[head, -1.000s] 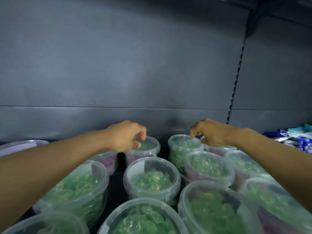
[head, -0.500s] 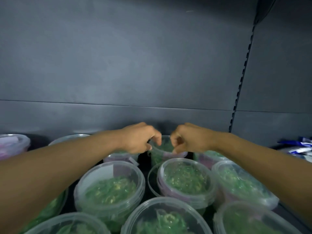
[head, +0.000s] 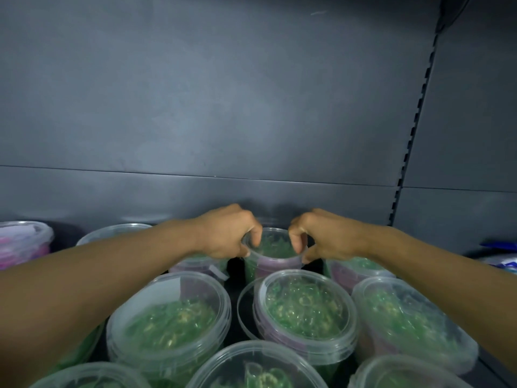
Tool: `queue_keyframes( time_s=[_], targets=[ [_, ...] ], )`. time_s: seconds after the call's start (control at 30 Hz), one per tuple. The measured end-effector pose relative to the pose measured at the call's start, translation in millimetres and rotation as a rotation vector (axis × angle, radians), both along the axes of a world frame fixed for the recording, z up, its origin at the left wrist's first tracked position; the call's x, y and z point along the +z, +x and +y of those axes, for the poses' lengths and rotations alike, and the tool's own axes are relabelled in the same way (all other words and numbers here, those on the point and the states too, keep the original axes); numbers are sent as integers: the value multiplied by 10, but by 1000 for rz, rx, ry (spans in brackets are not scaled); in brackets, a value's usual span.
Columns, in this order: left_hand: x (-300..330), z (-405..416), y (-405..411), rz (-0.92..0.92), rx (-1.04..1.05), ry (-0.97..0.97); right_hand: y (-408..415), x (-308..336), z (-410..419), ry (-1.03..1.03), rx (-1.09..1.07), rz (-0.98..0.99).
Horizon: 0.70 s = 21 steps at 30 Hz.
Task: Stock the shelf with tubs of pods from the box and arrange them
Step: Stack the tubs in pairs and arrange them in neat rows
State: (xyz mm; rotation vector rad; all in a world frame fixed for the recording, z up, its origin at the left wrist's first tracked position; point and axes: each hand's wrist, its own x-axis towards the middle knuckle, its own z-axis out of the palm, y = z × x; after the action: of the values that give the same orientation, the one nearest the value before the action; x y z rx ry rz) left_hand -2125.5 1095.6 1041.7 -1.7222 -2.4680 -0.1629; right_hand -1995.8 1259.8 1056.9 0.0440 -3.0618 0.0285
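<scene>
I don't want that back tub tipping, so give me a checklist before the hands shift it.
1. Left hand on the back tub rim: ok, fingers curl over its left edge.
2. Right hand on the rim: ok, pinching the right edge.
3. Lid seated: cannot tell, hands cover the rim.
4. Tub upright: ok.
5. Room behind, toward the back wall: cannot tell, hands hide the gap.
6. Neighbour tubs clear: not ok, the front tub sits close in front.

Dark grey back panel (head: 223, 107), slotted upright (head: 414, 119), blue-and-white packets (head: 500, 259) at far right.
</scene>
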Motion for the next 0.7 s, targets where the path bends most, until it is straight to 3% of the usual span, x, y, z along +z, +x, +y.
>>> queue_keyframes(
  time_s=[0.5, 0.6, 0.7],
  targets=[
    [9, -25, 22, -23, -36, 23, 54, 59, -51, -34, -55, 27],
    [46, -22, 44, -20, -48, -3, 251, 214, 131, -21, -193, 77],
    [88, 89, 94, 0, -64, -5, 501, 303, 379, 40, -448, -70]
  ],
)
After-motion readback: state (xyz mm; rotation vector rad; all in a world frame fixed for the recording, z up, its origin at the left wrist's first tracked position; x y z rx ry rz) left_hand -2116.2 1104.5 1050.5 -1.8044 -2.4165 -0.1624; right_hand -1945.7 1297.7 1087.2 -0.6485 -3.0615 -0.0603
